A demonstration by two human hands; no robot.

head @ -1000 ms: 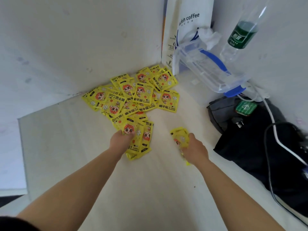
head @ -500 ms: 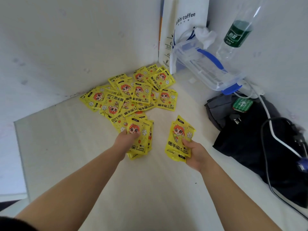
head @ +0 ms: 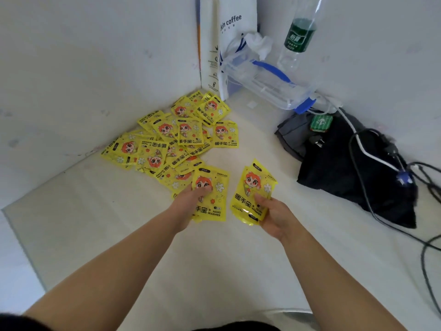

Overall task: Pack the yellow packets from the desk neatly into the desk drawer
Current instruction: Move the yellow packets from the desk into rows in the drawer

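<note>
The right hand (head: 274, 216) is nearest. Its thumb and fingers pinch a small stack (head: 250, 187) of yellow packets, held upright just above the pale surface (head: 214, 271). Just beside it, the left hand (head: 188, 203) grips a second stack (head: 214, 199), fingers curled over the top packet's printed face. Whether this stack is lifted or lying flat cannot be told. Beyond the left hand, a loose pile (head: 171, 144) of overlapping packets spreads into the corner against the wall. To the right lies a black bag (head: 338, 173) with cables across it. Farther back are a clear box (head: 267, 80), a bottle (head: 298, 41) and a paper bag (head: 229, 32).
</note>
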